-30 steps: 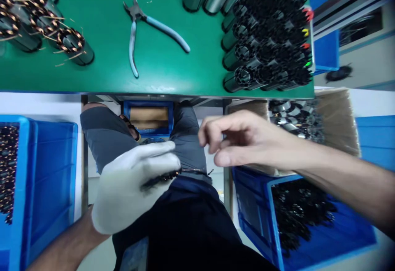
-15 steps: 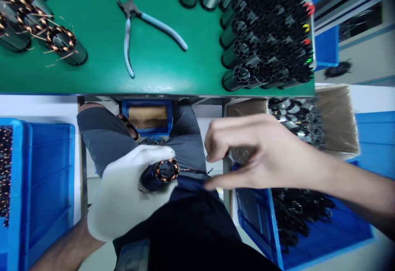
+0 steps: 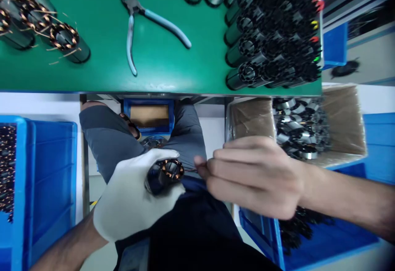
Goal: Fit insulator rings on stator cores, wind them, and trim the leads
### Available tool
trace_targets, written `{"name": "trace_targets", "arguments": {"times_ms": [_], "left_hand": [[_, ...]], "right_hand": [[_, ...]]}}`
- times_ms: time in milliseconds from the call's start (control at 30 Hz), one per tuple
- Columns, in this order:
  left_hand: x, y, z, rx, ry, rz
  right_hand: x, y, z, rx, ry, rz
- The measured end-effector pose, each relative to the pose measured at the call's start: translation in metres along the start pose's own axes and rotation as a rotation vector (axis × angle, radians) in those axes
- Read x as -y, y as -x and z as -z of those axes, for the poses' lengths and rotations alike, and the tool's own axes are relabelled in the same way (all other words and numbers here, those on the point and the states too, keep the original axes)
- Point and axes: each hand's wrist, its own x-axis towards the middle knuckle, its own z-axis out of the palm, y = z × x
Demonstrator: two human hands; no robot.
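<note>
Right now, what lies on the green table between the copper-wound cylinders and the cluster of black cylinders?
Only blue-handled cutting pliers, handles spread, lie there on the green table, as seen in the head view.

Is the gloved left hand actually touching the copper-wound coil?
Touching. The head view shows the left hand wrapped around the coil, with gloved fingers pressed over its dark body and no gap between them.

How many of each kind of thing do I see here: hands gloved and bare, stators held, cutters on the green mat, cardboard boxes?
Gloved left hand: 1
Bare right hand: 1
Copper-wound stator held in the glove: 1
Blue-handled cutters: 1
Cardboard box: 1
Total: 5
</note>
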Motion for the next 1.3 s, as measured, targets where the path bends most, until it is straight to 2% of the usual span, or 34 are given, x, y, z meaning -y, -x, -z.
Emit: {"name": "trace_targets", "arguments": {"times_ms": [67, 133, 167, 233, 300, 367, 433, 533, 600, 700, 767, 833, 900, 933, 1033, 1100, 1133, 1200, 1300], "left_hand": [[0.003, 0.003, 0.003, -0.045, 0.03, -0.006], [0.005, 0.002, 0.006, -0.1, 0.005, -0.099], [0.005, 0.0, 0.006, -0.111, 0.005, -0.143], [0.004, -0.004, 0.005, -0.098, 0.007, -0.195], [0.002, -0.005, 0.003, -0.105, -0.028, -0.21], [0.002, 0.0, 0.002, -0.144, -0.102, -0.219], [0.007, 0.009, 0.003, -0.219, -0.113, -0.156], [0.02, 0.023, 0.009, -0.312, 0.041, 0.028], [0.029, 0.031, 0.015, -0.338, 0.118, 0.127], [0.037, 0.042, 0.023, -0.378, 0.149, 0.254], [0.038, 0.049, 0.026, -0.42, 0.144, 0.314], [0.039, 0.057, 0.03, -0.469, 0.13, 0.338], [0.04, 0.065, 0.035, -0.514, 0.119, 0.337], [0.041, 0.069, 0.037, -0.547, 0.107, 0.336], [0.048, 0.076, 0.043, -0.642, 0.025, 0.351], [0.053, 0.072, 0.046, -0.668, -0.058, 0.331], [0.054, 0.066, 0.048, -0.666, -0.104, 0.302], [0.055, 0.044, 0.053, -0.668, -0.226, 0.224], [0.052, -0.012, 0.064, -0.668, -0.465, 0.155]], "right_hand": [[0.0, -0.001, 0.012, -0.02, 0.031, -0.03], [-0.004, -0.003, 0.018, 0.009, -0.099, -0.214], [-0.006, -0.004, 0.017, 0.069, -0.209, -0.335], [-0.01, -0.008, 0.01, 0.274, -0.474, -0.549], [-0.01, -0.011, 0.0, 0.437, -0.644, -0.636], [-0.007, -0.012, -0.008, 0.427, -0.567, -0.571], [-0.003, -0.015, -0.01, 0.274, -0.279, -0.418], [0.001, -0.031, -0.009, 0.033, 0.154, -0.137], [0.004, -0.058, -0.015, -0.113, 0.394, 0.072], [0.009, -0.12, -0.033, -0.291, 0.721, 0.324], [0.01, -0.169, -0.042, -0.354, 0.872, 0.357], [0.009, -0.21, -0.045, -0.356, 0.941, 0.291], [0.008, -0.233, -0.042, -0.31, 0.959, 0.264], [0.009, -0.236, -0.04, -0.294, 0.952, 0.284], [0.014, -0.211, -0.032, -0.342, 0.829, 0.417], [0.022, -0.176, -0.029, -0.404, 0.645, 0.463], [0.025, -0.157, -0.029, -0.422, 0.534, 0.442], [0.03, -0.12, -0.034, -0.456, 0.312, 0.373], [0.023, -0.077, -0.053, -0.531, 0.117, 0.257]]}}
